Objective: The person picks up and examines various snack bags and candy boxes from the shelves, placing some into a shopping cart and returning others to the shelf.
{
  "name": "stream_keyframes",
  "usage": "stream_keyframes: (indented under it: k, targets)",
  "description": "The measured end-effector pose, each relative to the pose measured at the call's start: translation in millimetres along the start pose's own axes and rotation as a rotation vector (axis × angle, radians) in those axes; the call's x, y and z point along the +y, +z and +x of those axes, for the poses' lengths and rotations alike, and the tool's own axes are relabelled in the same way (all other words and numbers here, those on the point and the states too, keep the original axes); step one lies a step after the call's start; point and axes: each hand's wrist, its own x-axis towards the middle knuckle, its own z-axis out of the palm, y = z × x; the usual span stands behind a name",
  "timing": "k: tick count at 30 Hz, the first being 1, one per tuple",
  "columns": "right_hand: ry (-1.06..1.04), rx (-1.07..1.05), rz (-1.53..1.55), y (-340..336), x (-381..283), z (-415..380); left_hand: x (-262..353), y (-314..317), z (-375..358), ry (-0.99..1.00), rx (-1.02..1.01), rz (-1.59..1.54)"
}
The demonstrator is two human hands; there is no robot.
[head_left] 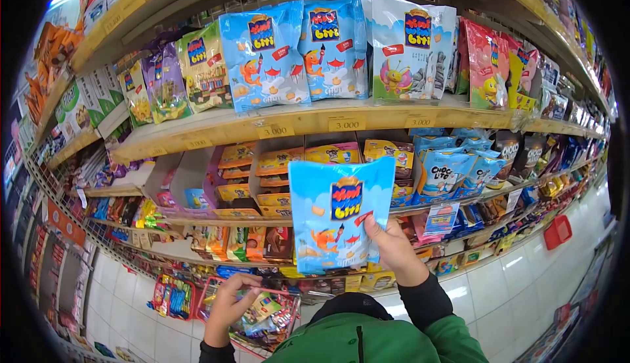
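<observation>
1. Head view, right hand (392, 239): its fingers grip the blue bag (338, 218) by the lower part of its right edge, thumb pressed on the front.
2. The bag is upright in the air, its printed front towards the camera, below the front edge of the upper shelf (315, 125) and before the lower shelves.
3. Left hand (226, 302): beside and partly over the basket (279, 291) of packets, fingers bent; I cannot tell whether they grasp anything.
4. Upper shelf: two matching bags (266, 64) stand upright along the middle of its front edge; the white bag (410, 58) is just right of them, the purple bag (165, 77) towards the left end.
5. Floor (485, 294): a red crate (558, 233) sits at far right.
</observation>
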Motion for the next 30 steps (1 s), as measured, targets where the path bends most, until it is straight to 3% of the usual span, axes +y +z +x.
stream_keyframes:
  k: [3, 7, 10, 14, 17, 23, 30]
  targets:
    - [0.112, -0.077, -0.129, 10, 18, -1, -2, 2, 13, -0.019, 0.027, -0.262]
    - [-0.013, -0.103, -0.366, 40, 20, -4, 10, 32, 45, 0.294, -0.035, -0.755]
    - [-0.18, -0.133, -0.628, 36, 29, -2, 38, 56, 57, 0.252, 0.032, -0.803]
    - [-0.118, -0.068, -0.566, 33, 20, -4, 43, 66, 72, 0.196, -0.033, -0.814]
    - [0.046, -0.105, -0.201, 31, 12, -14, 52, 64, 79, 0.206, -0.14, -0.832]
    - [-0.042, -0.118, -0.139, 29, 10, -22, 63, 58, 88, 0.185, -0.274, -0.832]
    - [-0.117, -0.078, -0.135, 21, 14, -24, 64, 64, 91, -0.07, -0.381, -0.857]
